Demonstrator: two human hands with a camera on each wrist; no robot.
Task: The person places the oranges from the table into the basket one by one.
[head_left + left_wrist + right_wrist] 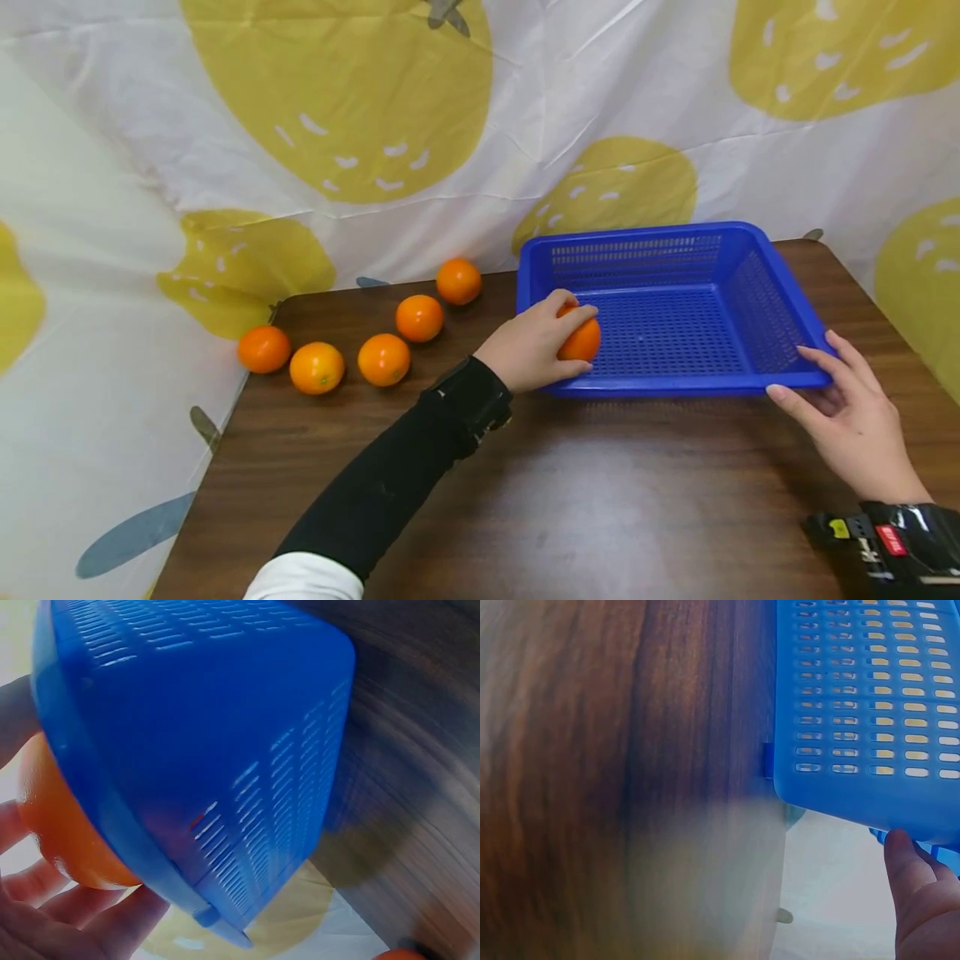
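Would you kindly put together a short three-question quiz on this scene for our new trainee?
1. How many oranges lie on the table, outside the basket?

2. True or false: the right hand holds the basket at its near right corner.

3. The left hand has another orange in its grip. Which basket corner is that fruit nearest?
A) far right
B) near left
C) near right

Key: 1. Five. 2. True. 3. B.
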